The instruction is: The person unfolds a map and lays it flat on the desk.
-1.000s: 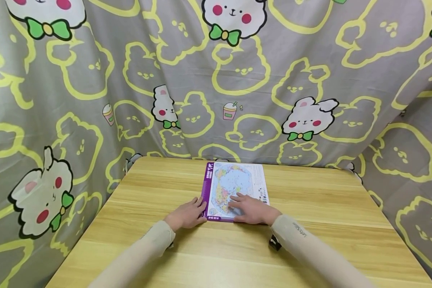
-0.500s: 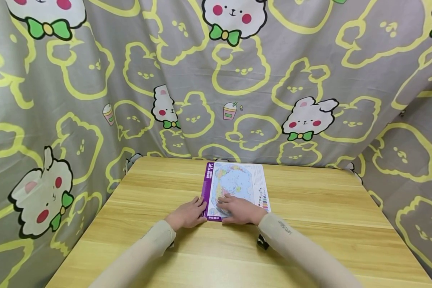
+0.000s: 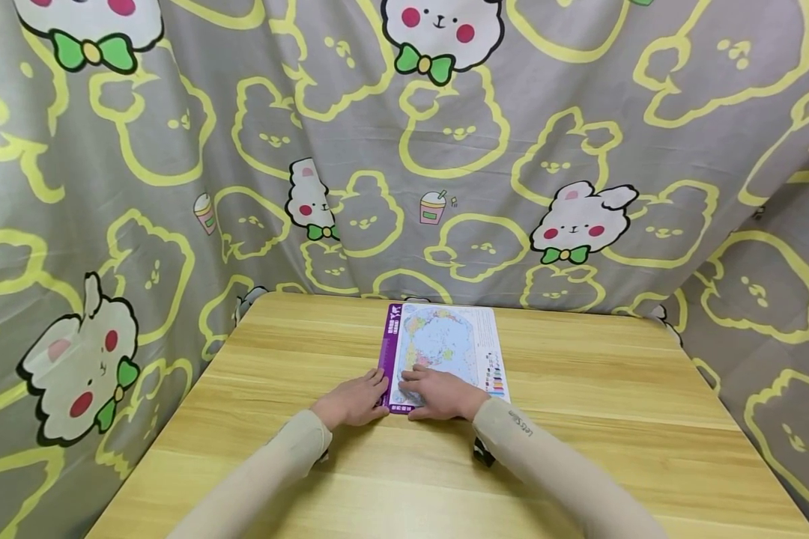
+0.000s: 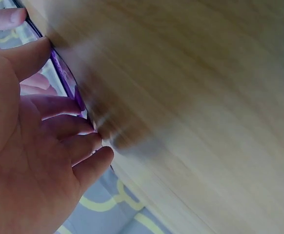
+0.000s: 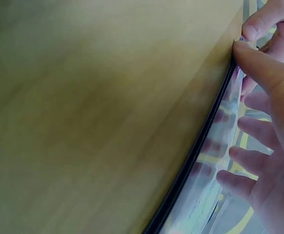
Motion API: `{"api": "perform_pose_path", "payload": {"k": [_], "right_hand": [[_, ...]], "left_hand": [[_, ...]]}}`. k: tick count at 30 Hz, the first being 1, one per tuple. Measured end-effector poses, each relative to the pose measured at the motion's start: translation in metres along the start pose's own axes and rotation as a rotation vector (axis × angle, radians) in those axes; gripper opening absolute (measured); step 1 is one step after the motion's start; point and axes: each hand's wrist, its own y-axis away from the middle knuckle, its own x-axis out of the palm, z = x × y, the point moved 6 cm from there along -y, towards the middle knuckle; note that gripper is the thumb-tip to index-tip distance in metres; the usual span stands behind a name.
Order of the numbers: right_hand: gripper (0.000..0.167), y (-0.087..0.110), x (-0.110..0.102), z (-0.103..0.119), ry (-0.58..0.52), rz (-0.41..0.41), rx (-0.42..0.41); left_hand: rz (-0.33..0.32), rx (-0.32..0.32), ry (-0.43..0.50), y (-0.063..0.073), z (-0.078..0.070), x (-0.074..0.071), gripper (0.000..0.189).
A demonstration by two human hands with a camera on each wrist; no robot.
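A flat world map board with a purple left border lies on the wooden table. My left hand rests at the board's lower left corner, fingers extended along the purple border. Over the lower part of the map my right hand lies with its fingers spread, its thumb by the near edge. In the right wrist view the glossy board shows a dark edge, and the fingers of the right hand reach over its surface. The left wrist view has the left hand's straight fingers beside the purple edge.
A grey curtain with yellow outlines and white cartoon animals hangs behind the table and along both sides. The board lies near the table's back edge. Dark objects show under the sleeves at the wrists.
My right hand has slid left across the map, towards the left hand, uncovering the coloured legend at the lower right. The left hand and the board stay nearly where they were.
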Motion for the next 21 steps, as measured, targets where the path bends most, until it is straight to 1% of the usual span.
{"api": "perform_pose_path", "payload": {"k": [5,11,17,21], "right_hand": [[0.063,-0.0010,0.0022,-0.0006,-0.019,0.010,0.012],[0.061,-0.0003,0.0053,-0.0027,-0.030,0.013,0.003],[0.055,0.0018,0.0038,-0.0031,-0.002,-0.029,-0.018],[0.050,0.0053,-0.0034,-0.0003,0.017,-0.073,-0.053]], "left_hand": [[0.005,-0.004,0.003,-0.0013,0.0000,0.0007,0.066],[0.013,0.000,-0.015,-0.0025,-0.0004,0.0015,0.065],[0.010,0.016,-0.021,-0.0014,-0.0009,0.0014,0.065],[0.009,0.020,-0.024,0.0000,-0.0009,0.0008,0.065]]}}
